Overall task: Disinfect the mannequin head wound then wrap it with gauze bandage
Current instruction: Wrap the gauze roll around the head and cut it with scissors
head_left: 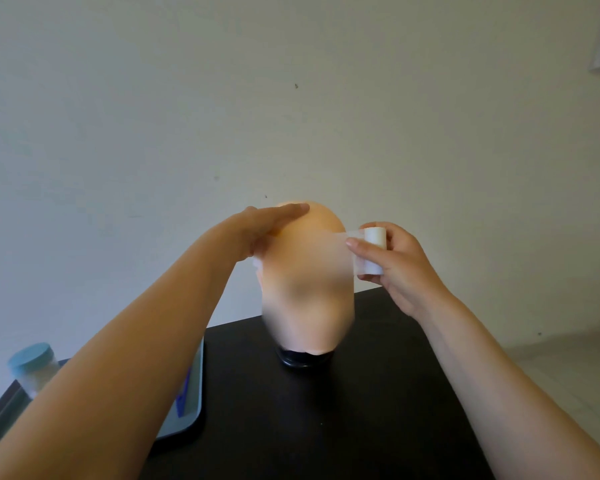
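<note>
Two hands wrapping gauze around a mannequin head.

Right hand (400,263) fingers pinch the gauze roll (373,251) beside the mannequin head (309,278); left hand (267,226) lies flat and open on the crown, pinning the loose end. Wrapping looks barely begun; whether disinfecting is done cannot be told.

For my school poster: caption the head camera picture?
Left hand steadies mannequin head; right hand unrolls gauze roll.
</note>
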The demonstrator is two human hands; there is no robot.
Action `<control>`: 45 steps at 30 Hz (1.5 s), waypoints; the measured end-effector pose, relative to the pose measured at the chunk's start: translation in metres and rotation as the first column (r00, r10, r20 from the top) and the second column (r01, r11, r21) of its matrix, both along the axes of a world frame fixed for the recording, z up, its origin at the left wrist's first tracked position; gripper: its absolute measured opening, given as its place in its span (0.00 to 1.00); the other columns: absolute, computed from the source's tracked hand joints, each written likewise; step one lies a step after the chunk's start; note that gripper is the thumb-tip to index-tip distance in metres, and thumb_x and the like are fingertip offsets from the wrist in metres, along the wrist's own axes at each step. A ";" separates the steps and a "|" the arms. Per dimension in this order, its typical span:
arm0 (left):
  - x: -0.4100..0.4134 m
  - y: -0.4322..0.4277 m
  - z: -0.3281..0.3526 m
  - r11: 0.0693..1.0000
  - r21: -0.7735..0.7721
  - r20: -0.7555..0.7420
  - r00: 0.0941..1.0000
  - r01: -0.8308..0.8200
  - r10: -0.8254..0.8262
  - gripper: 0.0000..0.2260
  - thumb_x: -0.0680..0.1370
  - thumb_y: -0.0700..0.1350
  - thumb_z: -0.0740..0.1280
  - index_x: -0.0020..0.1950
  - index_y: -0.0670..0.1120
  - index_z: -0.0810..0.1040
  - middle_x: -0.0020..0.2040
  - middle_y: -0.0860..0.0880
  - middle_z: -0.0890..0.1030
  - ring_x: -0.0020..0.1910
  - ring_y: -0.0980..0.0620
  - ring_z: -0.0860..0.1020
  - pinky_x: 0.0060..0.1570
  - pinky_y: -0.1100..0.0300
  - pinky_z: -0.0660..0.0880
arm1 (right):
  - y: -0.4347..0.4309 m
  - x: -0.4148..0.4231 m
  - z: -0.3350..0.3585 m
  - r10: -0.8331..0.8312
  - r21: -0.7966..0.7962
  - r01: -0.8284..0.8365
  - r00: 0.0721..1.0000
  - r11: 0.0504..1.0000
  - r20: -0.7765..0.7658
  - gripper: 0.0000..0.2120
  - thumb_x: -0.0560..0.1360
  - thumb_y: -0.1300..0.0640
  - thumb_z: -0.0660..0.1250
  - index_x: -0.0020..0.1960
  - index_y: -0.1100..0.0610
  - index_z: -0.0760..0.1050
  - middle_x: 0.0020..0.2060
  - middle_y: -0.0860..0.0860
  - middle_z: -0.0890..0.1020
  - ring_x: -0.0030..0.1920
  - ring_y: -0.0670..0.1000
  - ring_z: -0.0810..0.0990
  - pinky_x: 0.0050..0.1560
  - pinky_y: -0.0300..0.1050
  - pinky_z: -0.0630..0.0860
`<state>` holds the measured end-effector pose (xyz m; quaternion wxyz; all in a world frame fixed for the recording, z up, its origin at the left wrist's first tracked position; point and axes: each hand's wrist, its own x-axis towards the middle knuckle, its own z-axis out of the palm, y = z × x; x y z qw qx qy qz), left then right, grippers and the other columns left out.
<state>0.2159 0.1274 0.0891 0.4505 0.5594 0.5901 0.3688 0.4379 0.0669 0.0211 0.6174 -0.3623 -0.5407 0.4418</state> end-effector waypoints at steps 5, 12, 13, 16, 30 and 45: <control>0.003 0.004 0.003 0.996 -0.029 0.007 0.996 0.089 -0.089 0.42 0.56 0.63 0.79 0.67 0.48 0.75 0.64 0.50 0.77 0.62 0.49 0.76 0.66 0.53 0.70 | 0.007 0.012 0.011 0.117 -0.078 -0.114 0.992 0.990 0.037 0.19 0.66 0.56 0.78 0.54 0.55 0.77 0.40 0.47 0.82 0.40 0.45 0.83 0.39 0.41 0.79; 0.001 0.011 0.006 0.991 -0.045 -0.003 0.992 0.123 -0.123 0.43 0.50 0.62 0.80 0.62 0.50 0.77 0.63 0.51 0.77 0.62 0.51 0.76 0.67 0.53 0.70 | 0.016 0.027 0.015 0.228 -0.112 -0.213 0.964 0.971 0.138 0.22 0.67 0.52 0.73 0.59 0.52 0.74 0.49 0.54 0.77 0.42 0.52 0.82 0.34 0.43 0.79; 0.000 0.013 0.006 0.991 -0.048 -0.003 0.992 0.124 -0.124 0.42 0.50 0.62 0.80 0.61 0.50 0.78 0.62 0.51 0.77 0.61 0.50 0.76 0.66 0.53 0.71 | 0.017 0.029 0.014 0.230 -0.105 -0.216 0.964 0.971 0.135 0.21 0.68 0.52 0.72 0.60 0.52 0.73 0.47 0.53 0.77 0.41 0.52 0.82 0.32 0.43 0.78; -0.002 0.018 0.005 0.990 -0.055 0.009 0.991 0.132 -0.132 0.41 0.49 0.61 0.80 0.60 0.49 0.79 0.59 0.50 0.79 0.57 0.50 0.78 0.64 0.53 0.73 | 0.023 0.038 0.013 0.213 -0.092 -0.206 0.974 0.974 0.077 0.22 0.69 0.55 0.73 0.61 0.55 0.73 0.46 0.53 0.78 0.36 0.50 0.79 0.32 0.41 0.76; -0.010 0.041 0.010 0.948 -0.092 0.038 0.952 0.306 -0.304 0.35 0.55 0.55 0.82 0.60 0.50 0.80 0.54 0.50 0.84 0.49 0.53 0.83 0.50 0.60 0.76 | 0.053 0.035 -0.011 0.054 -0.105 -0.040 0.989 0.994 0.135 0.12 0.72 0.58 0.73 0.55 0.57 0.78 0.48 0.52 0.83 0.48 0.50 0.81 0.46 0.43 0.76; 0.064 0.018 0.052 0.950 -0.173 -0.553 0.772 0.259 -0.312 0.35 0.67 0.74 0.64 0.62 0.50 0.80 0.61 0.46 0.81 0.60 0.44 0.79 0.61 0.51 0.71 | 0.012 0.018 -0.009 -0.204 0.084 0.187 0.923 0.979 0.326 0.20 0.60 0.44 0.79 0.46 0.51 0.77 0.40 0.42 0.81 0.42 0.48 0.82 0.40 0.43 0.83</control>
